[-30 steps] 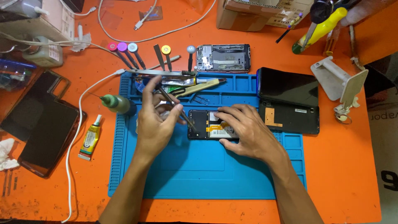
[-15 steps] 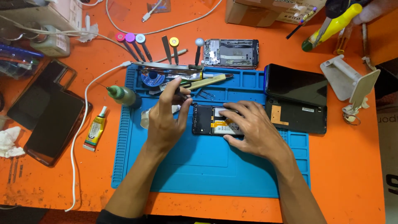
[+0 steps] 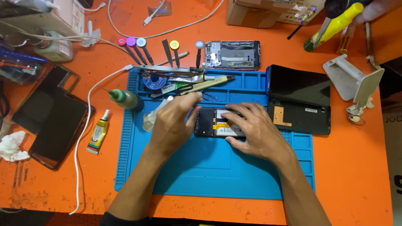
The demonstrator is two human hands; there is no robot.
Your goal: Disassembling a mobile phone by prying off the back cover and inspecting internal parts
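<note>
Opened black phone body (image 3: pixel 217 123), with orange flex ribbon exposed, is seen lying on the blue silicone work mat (image 3: pixel 201 167) upon the orange bench (image 3: pixel 356 167). At its left edge the left hand (image 3: pixel 171 121) is curled, fingers together, nothing visibly gripped. The right hand (image 3: pixel 255 129) is spread flat on it; steady downward pressure is judged best.

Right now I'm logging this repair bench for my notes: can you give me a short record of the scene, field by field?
surface: blue mat on orange table
left hand: over the mat, fingers at the left end of the opened phone; whether it holds anything cannot be told
right hand: flat on the phone, pressing it down
right of phone: two dark phone parts
left of mat: glue tube, green bottle
above mat: screwdrivers, phone frame
</note>
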